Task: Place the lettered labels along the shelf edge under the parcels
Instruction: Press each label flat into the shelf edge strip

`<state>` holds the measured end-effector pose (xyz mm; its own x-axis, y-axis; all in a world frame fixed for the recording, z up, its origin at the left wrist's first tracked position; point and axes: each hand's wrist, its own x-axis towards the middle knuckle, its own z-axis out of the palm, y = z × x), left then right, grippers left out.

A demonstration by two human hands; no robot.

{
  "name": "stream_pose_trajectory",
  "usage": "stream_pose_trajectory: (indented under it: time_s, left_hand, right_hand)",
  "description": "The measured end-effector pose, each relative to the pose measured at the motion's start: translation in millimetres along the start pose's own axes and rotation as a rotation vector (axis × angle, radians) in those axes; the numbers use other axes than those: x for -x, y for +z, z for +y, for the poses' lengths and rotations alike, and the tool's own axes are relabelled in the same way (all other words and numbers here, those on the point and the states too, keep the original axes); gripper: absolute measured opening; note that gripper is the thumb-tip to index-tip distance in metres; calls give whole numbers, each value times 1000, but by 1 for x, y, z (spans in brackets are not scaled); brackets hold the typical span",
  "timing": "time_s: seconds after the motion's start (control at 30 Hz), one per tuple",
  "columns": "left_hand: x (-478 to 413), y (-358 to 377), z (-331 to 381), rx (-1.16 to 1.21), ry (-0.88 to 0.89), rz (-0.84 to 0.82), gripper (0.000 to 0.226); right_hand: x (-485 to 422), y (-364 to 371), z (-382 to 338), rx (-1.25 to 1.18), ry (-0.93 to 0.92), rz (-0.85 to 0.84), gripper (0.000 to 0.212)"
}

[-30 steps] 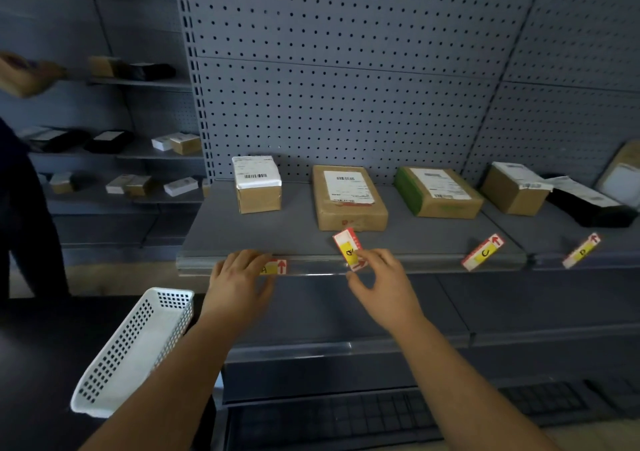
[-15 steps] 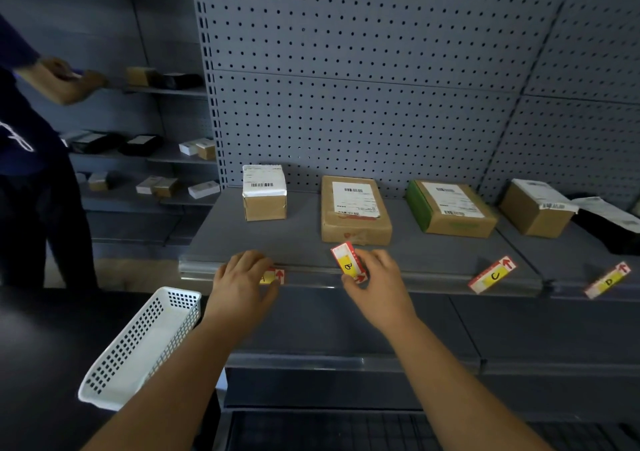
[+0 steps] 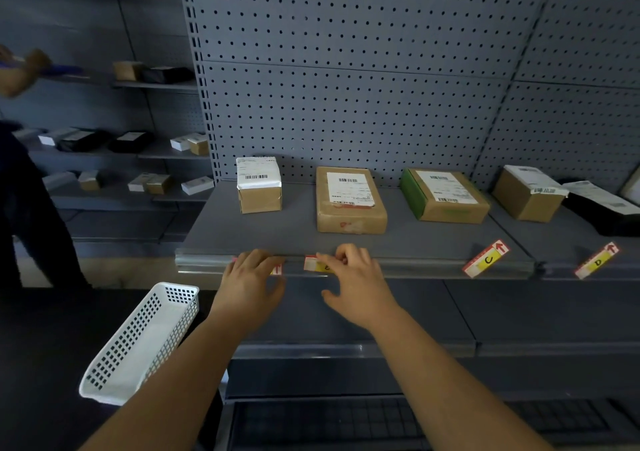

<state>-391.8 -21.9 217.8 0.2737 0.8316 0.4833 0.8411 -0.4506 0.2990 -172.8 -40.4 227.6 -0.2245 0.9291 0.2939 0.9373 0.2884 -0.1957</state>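
Observation:
Several parcels stand on the grey shelf: a small white-topped box [image 3: 259, 184], a flat brown box [image 3: 349, 199], a green-edged box [image 3: 445, 196] and another brown box [image 3: 528, 194]. My left hand [image 3: 249, 277] lies over the leftmost label [image 3: 277, 269] at the shelf edge [image 3: 415, 267], fingers on top and thumb below. Only that label's red arrow end shows. My right hand [image 3: 356, 277] pinches the second label [image 3: 317, 264], which lies level along the edge below the flat brown box. The C label [image 3: 486, 259] and D label [image 3: 597, 260] sit tilted on the edge further right.
A white perforated basket [image 3: 142, 343] hangs at the lower left beside my left forearm. A black parcel [image 3: 602, 211] lies at the far right of the shelf. Another person [image 3: 31, 208] stands at the left, a hand [image 3: 20, 69] reaching toward other shelves with boxes. A lower shelf juts out beneath.
My right hand has turned the second label from upright and tilted down to level against the shelf edge. My left hand has stayed on the leftmost label. The view shifted slightly.

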Motion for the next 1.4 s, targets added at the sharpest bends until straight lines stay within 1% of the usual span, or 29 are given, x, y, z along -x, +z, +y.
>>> stream_pose_trajectory:
  time_s: [0.1,0.27,0.43,0.5,0.57,0.8,1.07,1.27,1.4]
  left_hand:
    - [1,5,4,-5,33,-3,34]
    - [-2,9,14,-16,56,-5,35]
    - [-8,11,33,-51,132,-17,39]
    - [-10,14,40,-74,155,-46,41]
    - [-11,17,43,-88,156,-65,43]
    - [-12,22,38,-105,113,-50,46]
    - [-20,21,39,-131,114,-58,38]
    - [-23,23,38,-160,104,-51,36]
    - [-22,27,36,-152,106,-32,32]
  right_hand:
    - [2,0,0,22,-4,0,67]
    - [8,-4,9,-11,65,28,58]
    - [6,-7,11,-8,67,24,56]
    - [5,-9,12,-4,72,34,53]
    - [5,-9,13,-3,69,31,51]
    - [1,-10,14,-8,58,5,50]
    - [1,-9,16,-26,84,16,49]
    - [0,-9,14,-57,69,9,48]
    - [2,-4,14,-60,67,18,51]
